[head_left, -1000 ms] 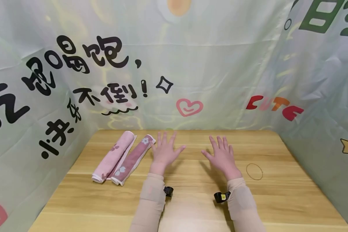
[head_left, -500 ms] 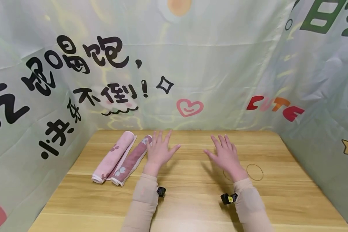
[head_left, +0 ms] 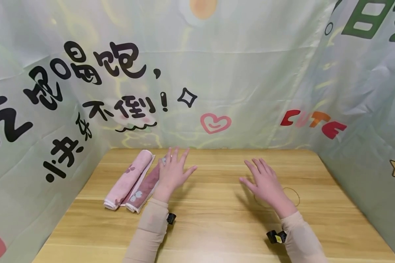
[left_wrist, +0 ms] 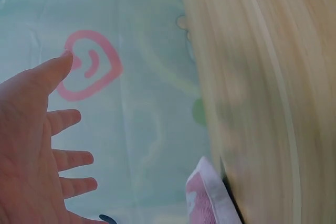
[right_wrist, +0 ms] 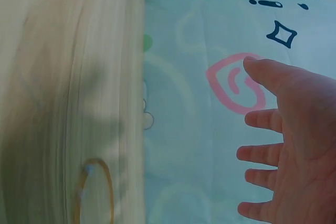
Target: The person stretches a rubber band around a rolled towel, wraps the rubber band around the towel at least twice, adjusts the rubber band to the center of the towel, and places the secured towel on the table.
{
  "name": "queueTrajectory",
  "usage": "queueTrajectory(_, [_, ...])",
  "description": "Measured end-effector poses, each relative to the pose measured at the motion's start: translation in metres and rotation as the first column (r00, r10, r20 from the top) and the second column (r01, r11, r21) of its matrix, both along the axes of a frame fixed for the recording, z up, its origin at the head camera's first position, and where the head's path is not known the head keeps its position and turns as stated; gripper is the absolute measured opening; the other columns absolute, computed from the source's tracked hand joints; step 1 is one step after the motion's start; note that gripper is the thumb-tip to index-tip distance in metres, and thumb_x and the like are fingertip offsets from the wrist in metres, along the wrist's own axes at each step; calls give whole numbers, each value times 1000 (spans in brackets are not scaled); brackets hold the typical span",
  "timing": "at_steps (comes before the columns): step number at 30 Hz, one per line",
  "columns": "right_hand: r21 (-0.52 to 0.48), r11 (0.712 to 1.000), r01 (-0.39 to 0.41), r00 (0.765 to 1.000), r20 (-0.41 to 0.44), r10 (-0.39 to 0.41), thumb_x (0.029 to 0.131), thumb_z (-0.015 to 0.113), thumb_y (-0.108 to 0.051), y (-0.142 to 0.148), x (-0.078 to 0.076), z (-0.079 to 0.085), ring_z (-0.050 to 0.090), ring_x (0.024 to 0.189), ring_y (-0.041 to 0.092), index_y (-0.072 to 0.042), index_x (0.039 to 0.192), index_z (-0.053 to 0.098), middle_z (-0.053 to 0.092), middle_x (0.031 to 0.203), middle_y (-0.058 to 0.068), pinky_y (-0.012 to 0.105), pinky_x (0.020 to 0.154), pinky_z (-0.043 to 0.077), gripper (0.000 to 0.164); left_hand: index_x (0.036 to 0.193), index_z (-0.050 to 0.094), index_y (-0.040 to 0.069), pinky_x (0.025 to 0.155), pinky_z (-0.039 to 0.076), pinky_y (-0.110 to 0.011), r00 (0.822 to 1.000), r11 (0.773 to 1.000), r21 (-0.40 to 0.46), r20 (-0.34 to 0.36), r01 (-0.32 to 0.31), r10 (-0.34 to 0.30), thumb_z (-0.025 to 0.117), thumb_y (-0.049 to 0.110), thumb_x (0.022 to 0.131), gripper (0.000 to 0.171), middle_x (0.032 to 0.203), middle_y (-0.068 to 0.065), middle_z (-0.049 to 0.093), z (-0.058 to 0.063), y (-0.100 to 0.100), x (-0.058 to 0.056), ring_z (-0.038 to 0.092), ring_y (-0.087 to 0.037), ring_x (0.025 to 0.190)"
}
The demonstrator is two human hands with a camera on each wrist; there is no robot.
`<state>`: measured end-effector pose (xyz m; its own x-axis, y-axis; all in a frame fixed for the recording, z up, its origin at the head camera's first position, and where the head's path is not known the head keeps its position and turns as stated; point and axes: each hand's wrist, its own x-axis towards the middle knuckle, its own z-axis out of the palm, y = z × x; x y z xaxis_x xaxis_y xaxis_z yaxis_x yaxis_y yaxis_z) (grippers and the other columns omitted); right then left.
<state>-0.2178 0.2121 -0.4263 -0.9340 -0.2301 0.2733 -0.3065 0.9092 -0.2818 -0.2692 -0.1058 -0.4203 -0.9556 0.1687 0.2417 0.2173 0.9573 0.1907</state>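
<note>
My left hand (head_left: 172, 176) hovers above the table with its fingers spread, overlapping the far part of a mauve towel roll (head_left: 143, 193) with pale blue flowers. Beside that roll lies a light pink towel roll (head_left: 130, 179), white along its edge. Further right, my right hand (head_left: 266, 186) is held palm down over the wood, fingers apart and nothing in them. Part of a thin tan loop like a rubber band (head_left: 298, 197) shows by the right wrist, and a second thin arc (head_left: 255, 200) peeks out on the thumb side. The right wrist view shows one band (right_wrist: 111, 192) on the table.
The wooden table (head_left: 210, 226) ends at the back against a printed cloth backdrop (head_left: 250, 80), which also closes off both sides. Black wrist cameras (head_left: 276, 237) sit on both sleeves.
Both hands have moved apart: the left one leftward over the mauve towel roll, the right one rightward, now covering part of the bands. The towels have stayed put.
</note>
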Motion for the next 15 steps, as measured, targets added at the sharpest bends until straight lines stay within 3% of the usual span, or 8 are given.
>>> queueTrajectory(7, [40,998,-41,999,8,41,95,54,-50,13,7,-3,28,140,48,-8,149,36,37,149,27,66,110,26,71,154,25,33,110,18,-73,1000,1000,2,12,-3,3,44,68,91,74,161,-16,22,-3,-12,-9,12,-39,150])
queueTrajectory(15, [26,999,-43,999,28,43,96,58,-41,32,13,-7,40,132,48,-3,146,40,44,143,28,65,105,34,65,153,30,27,107,28,-71,999,999,22,-5,-37,37,44,71,89,79,157,-18,30,-10,-31,-22,27,-40,145])
